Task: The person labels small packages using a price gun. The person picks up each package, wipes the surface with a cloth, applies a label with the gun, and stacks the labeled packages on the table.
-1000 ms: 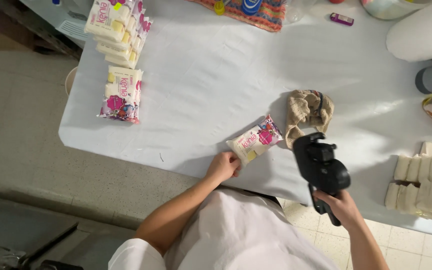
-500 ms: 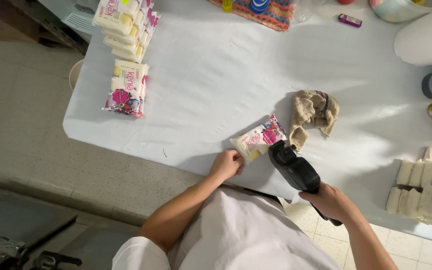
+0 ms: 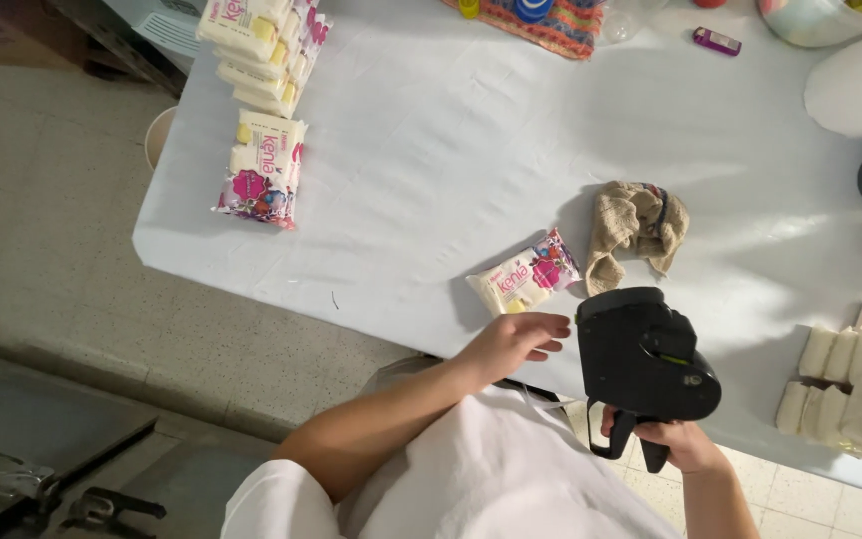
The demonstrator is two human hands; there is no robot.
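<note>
A small white packet with pink print [image 3: 524, 278] lies near the front edge of the white table [image 3: 471, 150]. My left hand [image 3: 511, 342] hovers just below the packet with its fingers loosely spread and nothing in it. My right hand [image 3: 672, 442] grips the handle of a black label gun [image 3: 645, 361], held up over the table's front edge to the right of the packet.
A row of similar packets [image 3: 261, 60] runs along the table's left side. A crumpled beige cloth [image 3: 636, 228] lies behind the single packet. White wrapped bars [image 3: 855, 384] sit at the right edge. A colourful cloth [image 3: 541, 18] and a small purple object [image 3: 716, 41] are at the back.
My left hand has come off the packet and drawn back toward me. The label gun has lifted away from the packet and moved right.
</note>
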